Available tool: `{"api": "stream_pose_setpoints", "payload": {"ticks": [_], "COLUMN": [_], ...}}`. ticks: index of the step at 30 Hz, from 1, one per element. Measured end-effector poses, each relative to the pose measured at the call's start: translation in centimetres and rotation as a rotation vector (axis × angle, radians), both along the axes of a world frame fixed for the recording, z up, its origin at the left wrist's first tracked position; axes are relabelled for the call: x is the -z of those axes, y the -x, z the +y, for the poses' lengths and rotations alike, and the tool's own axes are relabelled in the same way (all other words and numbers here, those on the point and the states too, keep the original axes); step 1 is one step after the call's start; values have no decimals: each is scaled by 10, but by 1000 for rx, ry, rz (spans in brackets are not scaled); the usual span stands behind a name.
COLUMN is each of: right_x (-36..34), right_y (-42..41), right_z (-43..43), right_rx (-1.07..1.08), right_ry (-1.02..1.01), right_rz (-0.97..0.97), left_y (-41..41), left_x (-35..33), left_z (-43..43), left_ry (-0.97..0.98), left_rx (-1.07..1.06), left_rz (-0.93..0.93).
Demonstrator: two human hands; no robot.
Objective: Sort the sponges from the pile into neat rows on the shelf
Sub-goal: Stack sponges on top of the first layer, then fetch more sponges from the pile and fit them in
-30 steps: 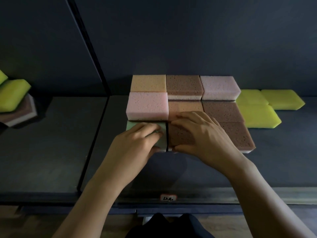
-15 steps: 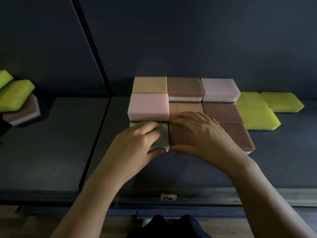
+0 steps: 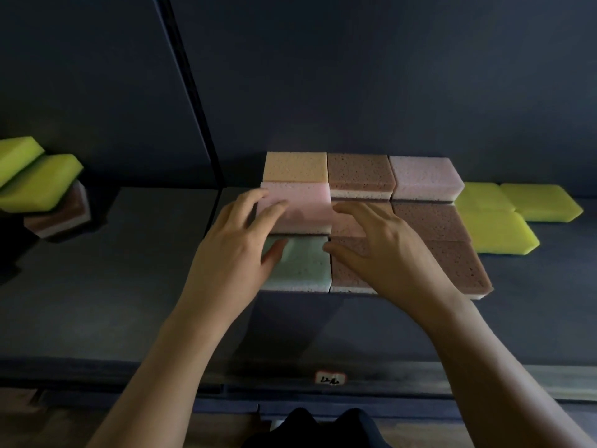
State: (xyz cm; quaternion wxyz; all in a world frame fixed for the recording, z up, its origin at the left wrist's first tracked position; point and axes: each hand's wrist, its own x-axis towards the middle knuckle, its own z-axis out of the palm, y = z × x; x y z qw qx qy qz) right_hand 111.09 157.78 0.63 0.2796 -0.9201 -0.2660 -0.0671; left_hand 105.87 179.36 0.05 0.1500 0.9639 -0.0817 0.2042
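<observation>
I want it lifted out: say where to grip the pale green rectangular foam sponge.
Probably the front edge of the pale green sponge, from the front: that face is exposed, while the brown porous sponge butts its right side and the taller pink sponge its back.

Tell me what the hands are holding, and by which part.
Nothing is gripped. The left hand is spread over the pink sponge and green sponge, the right hand over the brown sponge; both open.

The sponges (image 3: 360, 171) look porous, matt foam; the shelf (image 3: 113, 270) is smooth, dull dark board.
</observation>
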Motion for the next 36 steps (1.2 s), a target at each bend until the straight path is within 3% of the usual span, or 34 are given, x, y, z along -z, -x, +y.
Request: {"api": "stream_pose_setpoints", "payload": {"ticks": [14,24,31,36], "right_x": [13,16,16,21], "right_y": [-10,-4,20,38], "right_z": [32,32,2,-22], "right_rx": [123,127,186,143], "right_ry": [-37,-41,34,60], "right_rz": [1,-18,-99,-65], "left_y": [-21,-20,18,33], "left_x": [12,9,7,15], "left_z": [12,14,2,-33], "left_ry": [103,29,38,-51], "left_rx": [34,56,-40,64], "left_rz": [37,23,-10,24]}}
